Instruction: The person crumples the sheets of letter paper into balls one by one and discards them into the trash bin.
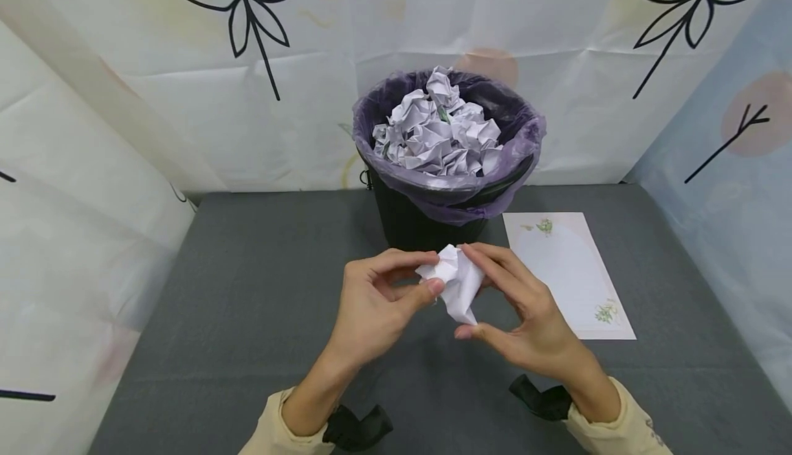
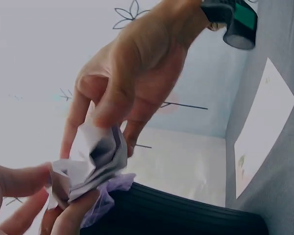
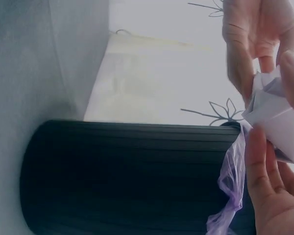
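Observation:
Both hands hold one crumpled piece of white paper [image 1: 459, 283] in front of the bin. My left hand [image 1: 376, 304] pinches its left side between thumb and fingers. On the other side, my right hand [image 1: 532, 311] grips it, with the fingers at the top and the thumb at the lower tip. In the left wrist view the crumpled paper [image 2: 100, 156] shows several folded layers. The right wrist view has the paper [image 3: 274, 115] between the fingers of both hands. Some fingertips are hidden behind it.
A black bin [image 1: 414, 218] with a purple liner [image 1: 526, 132] stands at the back, heaped with crumpled paper balls [image 1: 427, 132]. A flat sheet [image 1: 566, 276] with small plant prints lies to the right on the grey table [image 1: 260, 317]. Patterned cloth [image 1: 371, 22] hangs behind.

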A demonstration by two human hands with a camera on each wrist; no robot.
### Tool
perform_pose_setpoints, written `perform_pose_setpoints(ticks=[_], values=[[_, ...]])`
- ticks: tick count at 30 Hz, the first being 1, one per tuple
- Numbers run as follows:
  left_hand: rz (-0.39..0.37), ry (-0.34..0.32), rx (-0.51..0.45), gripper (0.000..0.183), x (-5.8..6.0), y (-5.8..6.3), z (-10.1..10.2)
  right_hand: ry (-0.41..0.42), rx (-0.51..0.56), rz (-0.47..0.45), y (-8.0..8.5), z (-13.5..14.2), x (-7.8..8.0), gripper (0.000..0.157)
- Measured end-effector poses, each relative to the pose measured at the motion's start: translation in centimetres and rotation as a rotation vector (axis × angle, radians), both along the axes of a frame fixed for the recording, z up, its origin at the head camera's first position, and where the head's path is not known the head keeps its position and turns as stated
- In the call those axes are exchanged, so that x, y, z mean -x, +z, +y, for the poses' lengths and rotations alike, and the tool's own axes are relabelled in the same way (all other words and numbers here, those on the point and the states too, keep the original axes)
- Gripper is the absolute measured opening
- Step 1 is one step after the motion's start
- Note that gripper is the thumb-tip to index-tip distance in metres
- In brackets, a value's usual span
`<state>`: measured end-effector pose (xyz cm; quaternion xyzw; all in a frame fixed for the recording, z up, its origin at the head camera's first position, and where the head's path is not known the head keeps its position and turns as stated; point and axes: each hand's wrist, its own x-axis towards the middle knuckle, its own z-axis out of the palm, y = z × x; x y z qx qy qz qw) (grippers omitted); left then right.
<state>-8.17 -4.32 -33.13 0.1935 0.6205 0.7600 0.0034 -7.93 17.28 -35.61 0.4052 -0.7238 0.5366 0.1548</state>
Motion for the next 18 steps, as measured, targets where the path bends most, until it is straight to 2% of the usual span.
perform_pose_setpoints(ticks=[4, 10, 18], values=[[-0.06, 0.016, -0.059, 0.036, 0.0, 0.0, 0.0, -0.027, -0.054, 0.044, 0.3, -0.3, 0.1, 0.081], [-0.151, 0.018, -0.156, 0.038, 0.3, -0.3, 0.2, -0.014, 0.008, 0.028, 0.0, -0.6, 0.0, 0.078], [-0.122, 0.024, -0.234, 0.037, 0.3, -1.0, 0.8, -0.085, 0.164, 0.131, -0.7, -1.1, 0.5, 0.061]])
